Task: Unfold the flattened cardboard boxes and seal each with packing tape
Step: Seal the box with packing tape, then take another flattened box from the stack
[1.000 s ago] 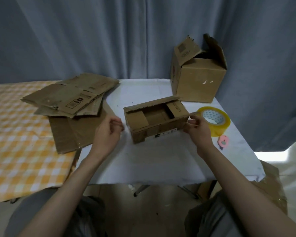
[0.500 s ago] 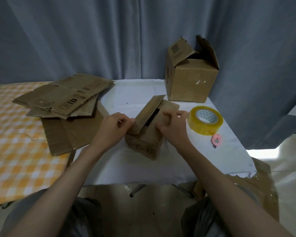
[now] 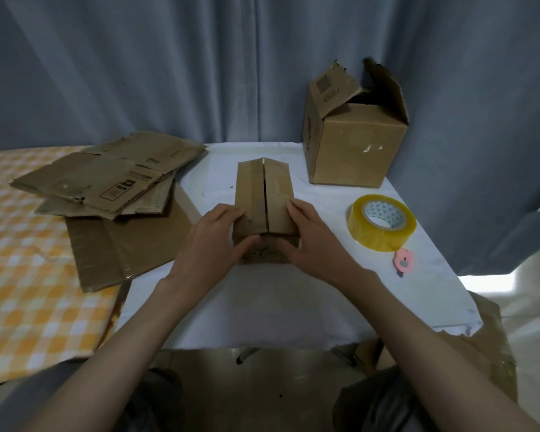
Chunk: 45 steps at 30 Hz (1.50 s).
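The small box (image 3: 265,201) sits at the centre of the frame on the white table (image 3: 262,294), its two top flaps folded down to meet along a dark seam. We hold it from both sides: our left hand (image 3: 214,236) and right hand (image 3: 306,235) curl round its near corners, thumbs on the near end face, seemingly to keep the flaps shut and square for taping. Its long axis runs away from us toward the top of the frame, and the seam follows it. The tape roll (image 3: 382,222) lies flat at centre right, within reach, with a pink cutter (image 3: 403,261) just below it. An upright open box (image 3: 354,132) stands at upper right; the flattened boxes (image 3: 106,179) wait at left.
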Motion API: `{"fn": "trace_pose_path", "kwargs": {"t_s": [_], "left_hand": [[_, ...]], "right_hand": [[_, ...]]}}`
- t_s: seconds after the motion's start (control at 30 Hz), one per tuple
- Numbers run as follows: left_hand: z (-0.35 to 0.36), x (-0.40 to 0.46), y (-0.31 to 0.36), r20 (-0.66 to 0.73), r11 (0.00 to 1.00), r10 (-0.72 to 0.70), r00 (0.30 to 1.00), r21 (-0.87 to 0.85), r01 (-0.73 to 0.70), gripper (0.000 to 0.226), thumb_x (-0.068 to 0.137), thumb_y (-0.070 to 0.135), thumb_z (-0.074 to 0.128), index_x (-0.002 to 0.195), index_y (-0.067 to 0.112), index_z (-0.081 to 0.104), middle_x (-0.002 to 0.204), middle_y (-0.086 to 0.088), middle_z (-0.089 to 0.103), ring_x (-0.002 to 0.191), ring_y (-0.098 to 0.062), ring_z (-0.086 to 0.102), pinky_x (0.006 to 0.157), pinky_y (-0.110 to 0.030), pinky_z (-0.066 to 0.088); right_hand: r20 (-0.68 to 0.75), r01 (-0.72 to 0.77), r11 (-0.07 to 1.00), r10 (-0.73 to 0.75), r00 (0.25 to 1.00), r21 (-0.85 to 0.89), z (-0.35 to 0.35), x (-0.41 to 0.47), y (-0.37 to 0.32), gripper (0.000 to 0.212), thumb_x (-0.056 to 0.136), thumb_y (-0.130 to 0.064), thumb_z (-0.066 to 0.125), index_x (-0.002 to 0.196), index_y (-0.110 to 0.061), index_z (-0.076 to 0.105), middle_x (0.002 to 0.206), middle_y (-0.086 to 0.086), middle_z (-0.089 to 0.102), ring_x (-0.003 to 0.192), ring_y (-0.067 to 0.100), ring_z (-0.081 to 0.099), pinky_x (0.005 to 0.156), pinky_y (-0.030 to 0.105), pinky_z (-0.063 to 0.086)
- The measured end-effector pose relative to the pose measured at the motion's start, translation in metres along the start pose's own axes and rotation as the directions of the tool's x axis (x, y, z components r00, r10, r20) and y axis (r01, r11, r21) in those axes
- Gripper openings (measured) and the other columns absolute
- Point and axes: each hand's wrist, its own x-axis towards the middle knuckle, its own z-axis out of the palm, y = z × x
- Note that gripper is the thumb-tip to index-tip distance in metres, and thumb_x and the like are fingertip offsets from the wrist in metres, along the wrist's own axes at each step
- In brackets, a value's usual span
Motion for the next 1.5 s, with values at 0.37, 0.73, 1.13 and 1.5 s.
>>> {"fn": "trace_pose_path", "kwargs": {"t_s": [0.37,0.73,1.13,1.5], "left_hand": [[0.065,0.146,-0.026,0.080,0.990,0.005,0.997,0.137,-0.016,0.037,0.101,0.031,0.047,0.128,0.008,0.056,0.132,-0.010,0.058,0.117,-0.031,0.054,0.096,-0.040,0.042],[0.049,0.174,-0.036,0.295,0.981,-0.055,0.954,0.195,-0.004,0.057,0.104,0.040,0.039,0.153,0.015,0.027,0.159,-0.006,0.031,0.141,-0.032,0.033,0.112,-0.042,0.029],[-0.108,0.083,-0.136,0.131,0.830,-0.480,0.867,0.389,0.401,0.052,0.099,0.047,0.046,0.135,0.009,0.051,0.139,-0.017,0.053,0.125,-0.038,0.051,0.101,-0.045,0.044],[-0.112,0.042,-0.176,0.128,0.743,-0.559,0.819,0.515,0.427,0.081,0.074,0.081,0.057,0.124,0.018,0.054,0.126,-0.008,0.056,0.115,-0.032,0.056,0.088,-0.040,0.046]], "right_hand": [[0.004,-0.102,0.955,0.108,0.994,-0.278,-0.005,0.160,0.063,0.038,0.096,-0.009,0.053,0.131,0.002,0.044,0.142,0.016,0.042,0.118,0.038,0.052,0.094,0.042,0.045],[-0.003,-0.290,0.903,0.305,0.952,-0.318,-0.026,0.200,0.057,0.046,0.094,-0.002,0.053,0.138,-0.004,0.041,0.137,0.020,0.049,0.125,0.038,0.050,0.103,0.045,0.043],[0.057,0.042,0.974,-0.030,0.998,-0.225,0.040,0.197,-0.121,0.035,0.093,-0.006,0.045,0.126,-0.003,0.055,0.128,0.020,0.058,0.118,0.037,0.056,0.094,0.041,0.048],[0.344,0.066,0.964,0.029,0.939,-0.259,0.131,0.225,-0.157,0.043,0.087,-0.009,0.052,0.130,-0.015,0.057,0.128,0.014,0.058,0.116,0.033,0.056,0.101,0.043,0.048]]}}
